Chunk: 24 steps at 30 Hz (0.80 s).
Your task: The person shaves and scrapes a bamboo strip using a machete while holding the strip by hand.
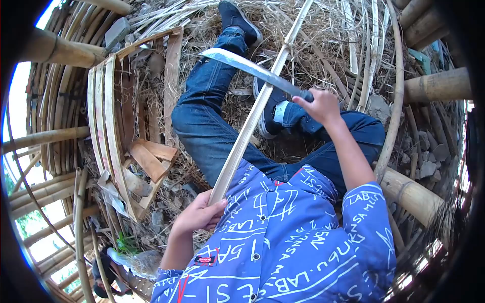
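Note:
My right hand is closed round the dark handle of a long curved machete. Its blade points to the upper left and crosses a pale bamboo strip, touching or close over it. The strip runs from my lap up to the top edge, with a node near the upper part. My left hand grips the lower end of the strip beside my blue patterned shirt, thumb on top; some of its fingers are hidden beneath.
A wooden crate frame lies at the left with scraps inside. Bamboo poles stick in from both sides. Shavings and split strips cover the ground around my bent legs. Stones lie at the right. Part of another person shows at the lower left.

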### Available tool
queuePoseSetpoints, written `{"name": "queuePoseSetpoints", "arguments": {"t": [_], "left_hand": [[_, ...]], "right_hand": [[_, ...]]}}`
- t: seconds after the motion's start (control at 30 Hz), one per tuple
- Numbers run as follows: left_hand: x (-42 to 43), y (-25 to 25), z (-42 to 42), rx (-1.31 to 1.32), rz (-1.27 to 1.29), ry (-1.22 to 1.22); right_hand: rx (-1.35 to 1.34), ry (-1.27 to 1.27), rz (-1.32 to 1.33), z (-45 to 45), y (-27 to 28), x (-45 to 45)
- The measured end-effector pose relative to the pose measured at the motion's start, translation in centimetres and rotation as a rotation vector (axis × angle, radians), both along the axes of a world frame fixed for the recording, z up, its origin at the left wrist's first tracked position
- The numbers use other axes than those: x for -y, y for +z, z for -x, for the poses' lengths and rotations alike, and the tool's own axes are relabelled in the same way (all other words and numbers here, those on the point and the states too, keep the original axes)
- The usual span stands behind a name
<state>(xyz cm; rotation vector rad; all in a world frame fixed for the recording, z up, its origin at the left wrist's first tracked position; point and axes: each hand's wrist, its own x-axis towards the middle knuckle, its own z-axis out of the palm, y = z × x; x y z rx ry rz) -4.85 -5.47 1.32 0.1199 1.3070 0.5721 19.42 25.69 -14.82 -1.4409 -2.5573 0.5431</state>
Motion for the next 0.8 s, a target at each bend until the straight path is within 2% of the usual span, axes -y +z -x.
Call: {"name": "queuePoseSetpoints", "arguments": {"t": [0.1,0.2,0.3,0.43,0.53,0.57,0.6,0.8], "left_hand": [[0.1,-0.1,-0.2,0.060,-0.045,0.040],[-0.1,-0.2,-0.6,-0.181,-0.146,-0.102],[0.0,-0.3,-0.7,-0.200,-0.141,-0.109],[0.6,-0.6,-0.6,-0.146,-0.183,-0.058],[0.2,-0.8,-0.8,-0.128,-0.143,-0.094],[-0.2,-1.0,-1.2,-0.174,-0.214,-0.114],[-0.3,-1.2,-1.4,-0.220,-0.287,-0.135],[0.2,-2.3,-1.5,-0.198,-0.308,-0.093]], "right_hand": [[-0.102,0.032,0.122,0.5,0.4,3.8],[-0.148,0.121,0.212,1.5,1.7,7.8],[-0.269,0.185,0.343,2.9,3.6,11.2],[-0.292,0.318,0.433,4.0,5.7,14.4],[-0.256,0.429,0.409,4.0,7.0,15.9],[-0.257,0.464,0.389,4.0,6.9,16.2],[-0.256,0.465,0.390,3.9,7.0,16.2],[-0.204,0.357,0.347,2.0,6.2,15.1]]}}
